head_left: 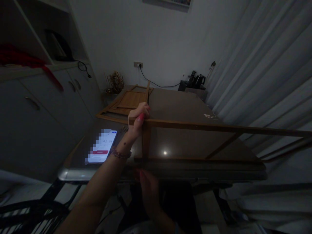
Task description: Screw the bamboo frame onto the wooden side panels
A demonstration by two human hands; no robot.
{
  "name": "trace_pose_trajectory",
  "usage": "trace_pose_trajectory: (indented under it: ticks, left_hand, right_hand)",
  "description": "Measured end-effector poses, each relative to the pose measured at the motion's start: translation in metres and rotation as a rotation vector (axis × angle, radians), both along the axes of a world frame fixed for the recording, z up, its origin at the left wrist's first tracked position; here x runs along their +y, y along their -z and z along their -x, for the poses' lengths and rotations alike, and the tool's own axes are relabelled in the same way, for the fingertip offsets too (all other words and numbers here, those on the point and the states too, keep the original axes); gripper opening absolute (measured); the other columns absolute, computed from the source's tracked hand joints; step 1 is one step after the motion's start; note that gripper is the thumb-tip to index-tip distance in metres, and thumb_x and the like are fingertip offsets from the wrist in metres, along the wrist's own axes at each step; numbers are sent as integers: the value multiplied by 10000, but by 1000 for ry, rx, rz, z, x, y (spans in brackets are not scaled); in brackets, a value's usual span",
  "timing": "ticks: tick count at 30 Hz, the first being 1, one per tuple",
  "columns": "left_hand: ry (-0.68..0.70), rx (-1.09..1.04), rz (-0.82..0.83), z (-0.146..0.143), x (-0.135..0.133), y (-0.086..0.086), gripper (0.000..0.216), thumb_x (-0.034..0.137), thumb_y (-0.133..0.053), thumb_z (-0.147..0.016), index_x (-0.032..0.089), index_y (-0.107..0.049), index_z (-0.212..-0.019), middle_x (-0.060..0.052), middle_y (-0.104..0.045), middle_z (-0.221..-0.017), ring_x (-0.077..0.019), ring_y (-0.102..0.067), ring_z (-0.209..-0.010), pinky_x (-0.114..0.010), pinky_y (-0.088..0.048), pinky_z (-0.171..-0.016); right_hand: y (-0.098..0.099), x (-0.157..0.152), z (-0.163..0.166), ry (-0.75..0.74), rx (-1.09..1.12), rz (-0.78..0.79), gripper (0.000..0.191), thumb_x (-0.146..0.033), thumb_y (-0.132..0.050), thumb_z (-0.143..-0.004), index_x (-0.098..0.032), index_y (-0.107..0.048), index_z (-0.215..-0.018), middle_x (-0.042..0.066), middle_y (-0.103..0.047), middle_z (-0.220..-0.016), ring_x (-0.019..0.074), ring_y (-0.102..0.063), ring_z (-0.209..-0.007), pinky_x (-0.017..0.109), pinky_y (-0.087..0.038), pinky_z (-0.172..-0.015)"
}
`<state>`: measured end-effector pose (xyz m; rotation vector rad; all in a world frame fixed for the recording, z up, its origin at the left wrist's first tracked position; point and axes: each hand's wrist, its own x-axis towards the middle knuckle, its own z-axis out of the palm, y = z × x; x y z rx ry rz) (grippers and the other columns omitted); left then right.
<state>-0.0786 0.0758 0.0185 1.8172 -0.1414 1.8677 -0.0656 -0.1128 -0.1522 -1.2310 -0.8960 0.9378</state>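
Clock directions taken from the left hand. Left hand [138, 117]: fingers wrapped around one end of the wooden frame [180, 123], clamped at the corner. Right hand [149, 188]: at 5 o'clock, dim, by the table's near edge, fingers curled; cannot tell whether it grips anything.

Frame: over the near part of the table [175, 104], long axis running from the gripped end toward 3 o'clock, far end leaving view at right. Two long rails joined by crossbars, ladder-like; brown wood, squared sections.

Writing: phone [103, 146], at 8 o'clock on the table, lit, shows digits reading 02:36 above a red bar; part of it pixelated.

Materials: table top smooth, brown-grey, reflecting one bright spot; near edge rounded. Wooden panel [133, 99] at 11 o'clock, flat, rectangular, with raised border. Pale scraps [210, 116] at 3 o'clock, irregular. Beaded bracelet [121, 154] on the left wrist. Curtain [268, 65] at 2 o'clock, pleated cloth.
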Motion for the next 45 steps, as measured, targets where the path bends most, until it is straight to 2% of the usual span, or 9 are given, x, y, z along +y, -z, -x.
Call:
trace_pose_trajectory:
  ticks: [6,25,33,38,45]
  left_hand:
    - [-23,-18,-16,-2,4,2,450,511,-421,-901,209,-370,-573,30,-335,-537,-138,-404,-552,-333,-388,-620]
    - [-40,-19,2,-2,2,2,463,533,-415,-899,212,-390,-567,25,-351,-538,-141,-411,-539,-334,-393,-588]
    - [-44,28,32,2,-2,1,453,521,-417,-904,210,-378,-577,28,-352,-550,-148,-433,-590,-347,-415,-671]
    - [-10,31,20,1,-5,-2,445,519,-403,-912,209,-388,-592,22,-344,-573,-149,-396,-599,-331,-347,-615]
    - [-50,4,-30,-4,-16,-2,445,501,-366,-936,212,-373,-598,13,-331,-550,-166,-373,-598,-343,-304,-600]
  right_hand:
    - [-5,-6,0,-29,-17,22,423,-544,-493,-910,-216,-756,-961,76,-757,-961,221,-707,-901,304,-556,-804]
    - [1,-1,-1,-11,-13,6,384,-506,-497,-924,-218,-744,-981,69,-750,-963,211,-700,-899,300,-547,-808]
    - [-1,2,-2,5,-54,-10,368,-473,-484,-940,-220,-746,-988,65,-751,-975,206,-703,-894,297,-546,-798]
    - [-5,5,-10,-26,-252,-32,268,-395,-548,-921,-243,-761,-977,51,-762,-967,200,-711,-890,291,-546,-797]
    - [-6,-2,-29,-100,-524,-219,245,-275,-553,-934,-280,-704,-1127,32,-745,-1061,166,-701,-966,269,-552,-853]
